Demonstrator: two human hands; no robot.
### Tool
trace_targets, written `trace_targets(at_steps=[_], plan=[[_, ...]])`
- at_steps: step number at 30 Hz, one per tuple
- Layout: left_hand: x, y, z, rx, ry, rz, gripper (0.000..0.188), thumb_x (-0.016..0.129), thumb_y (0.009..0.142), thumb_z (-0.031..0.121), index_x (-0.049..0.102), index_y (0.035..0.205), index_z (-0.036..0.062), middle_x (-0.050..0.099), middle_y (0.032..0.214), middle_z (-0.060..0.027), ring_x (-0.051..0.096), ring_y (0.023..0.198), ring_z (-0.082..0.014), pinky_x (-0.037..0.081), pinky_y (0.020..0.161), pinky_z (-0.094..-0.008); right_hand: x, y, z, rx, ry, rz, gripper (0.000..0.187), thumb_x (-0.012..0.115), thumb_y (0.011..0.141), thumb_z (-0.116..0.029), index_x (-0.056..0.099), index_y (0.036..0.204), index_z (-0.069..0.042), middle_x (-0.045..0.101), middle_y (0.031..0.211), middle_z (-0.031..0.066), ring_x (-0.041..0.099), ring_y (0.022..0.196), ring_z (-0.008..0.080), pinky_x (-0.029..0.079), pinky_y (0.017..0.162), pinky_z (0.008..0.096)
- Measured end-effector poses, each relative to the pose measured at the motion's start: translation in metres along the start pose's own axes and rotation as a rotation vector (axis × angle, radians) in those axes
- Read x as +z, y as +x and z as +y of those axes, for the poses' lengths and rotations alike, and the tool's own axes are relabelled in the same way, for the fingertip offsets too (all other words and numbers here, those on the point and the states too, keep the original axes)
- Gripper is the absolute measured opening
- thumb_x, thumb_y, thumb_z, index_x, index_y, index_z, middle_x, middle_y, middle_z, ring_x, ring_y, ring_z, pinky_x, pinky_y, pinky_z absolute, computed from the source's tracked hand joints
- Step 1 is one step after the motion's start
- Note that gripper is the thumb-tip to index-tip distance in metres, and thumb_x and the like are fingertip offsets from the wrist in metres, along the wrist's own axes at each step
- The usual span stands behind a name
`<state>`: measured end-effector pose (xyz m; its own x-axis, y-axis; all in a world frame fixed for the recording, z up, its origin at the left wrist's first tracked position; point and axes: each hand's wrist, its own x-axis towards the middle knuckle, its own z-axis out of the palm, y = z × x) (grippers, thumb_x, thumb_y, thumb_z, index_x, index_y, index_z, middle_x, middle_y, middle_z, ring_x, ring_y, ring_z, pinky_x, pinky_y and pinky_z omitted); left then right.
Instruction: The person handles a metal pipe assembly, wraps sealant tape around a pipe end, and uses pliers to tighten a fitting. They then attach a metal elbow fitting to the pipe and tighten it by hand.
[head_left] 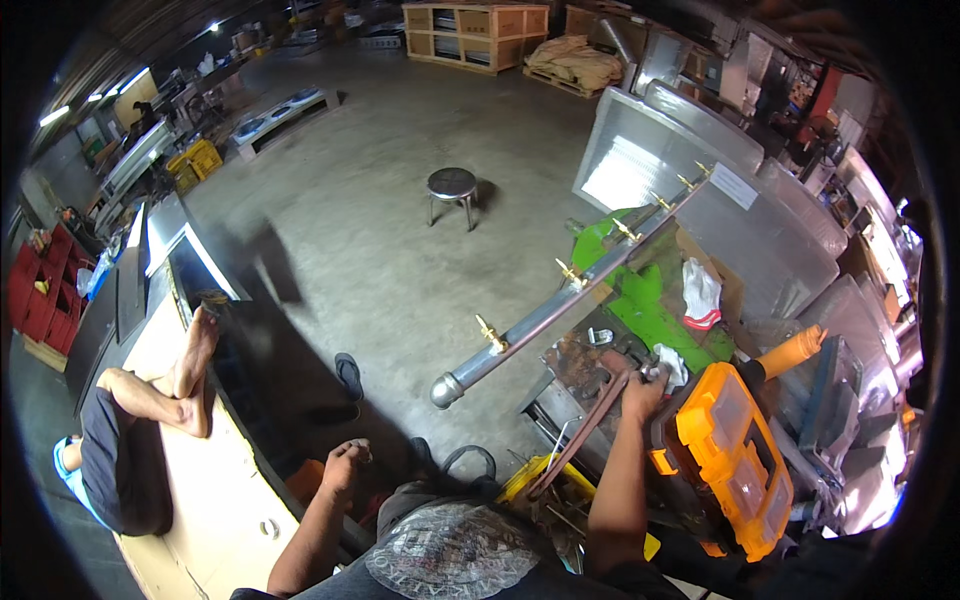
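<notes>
My left hand is raised in front of me at the left, its fingers curled together; anything in them is too small to make out. Off to the right, my right hand is closed at the workbench, beside the head of a long rusty pipe wrench. What its fingers grip is unclear. A white cloth lies just past it. A metal pipe with several brass valves along its top slants away to the far right. Its rounded end cap points toward me.
An orange-lidded toolbox stands right of my arm, near an orange tube. A white glove lies on green metal. At left, another person's bare feet rest on cardboard. A round stool stands ahead.
</notes>
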<state>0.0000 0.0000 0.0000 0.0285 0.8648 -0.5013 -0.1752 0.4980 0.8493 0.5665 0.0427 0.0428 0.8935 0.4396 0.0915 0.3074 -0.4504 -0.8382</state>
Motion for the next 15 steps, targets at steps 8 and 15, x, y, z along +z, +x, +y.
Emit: trace_targets(at_steps=[8, 15], plan=[[-0.109, -0.082, 0.044, 0.110, 0.120, 0.513, 0.016, 0.053, 0.085, 0.007, 0.060, 0.099, 0.0024, 0.060, 0.075, -0.0046, 0.056, 0.059, -0.0131, 0.045, 0.051, -0.0266, -0.036, -0.135, -0.068, 0.242, 1.104, -0.910, 0.043, 0.058, 0.082, 0.002, 0.057, 0.124, -0.005, 0.060, 0.100, 0.0056, 0.063, 0.082, 0.0199, 0.055, 0.077, 0.0376], [-0.174, -0.142, -0.017, 0.058, 0.308, 0.798, 0.007, 0.057, 0.090, 0.005, 0.056, 0.097, 0.0028, 0.058, 0.070, -0.0067, 0.052, 0.055, -0.0126, 0.039, 0.045, -0.0241, -0.041, -0.173, -0.088, 0.681, 1.070, -1.327, 0.040, 0.052, 0.087, -0.003, 0.055, 0.127, -0.005, 0.057, 0.097, 0.0051, 0.063, 0.084, 0.0250, 0.053, 0.080, 0.0457]])
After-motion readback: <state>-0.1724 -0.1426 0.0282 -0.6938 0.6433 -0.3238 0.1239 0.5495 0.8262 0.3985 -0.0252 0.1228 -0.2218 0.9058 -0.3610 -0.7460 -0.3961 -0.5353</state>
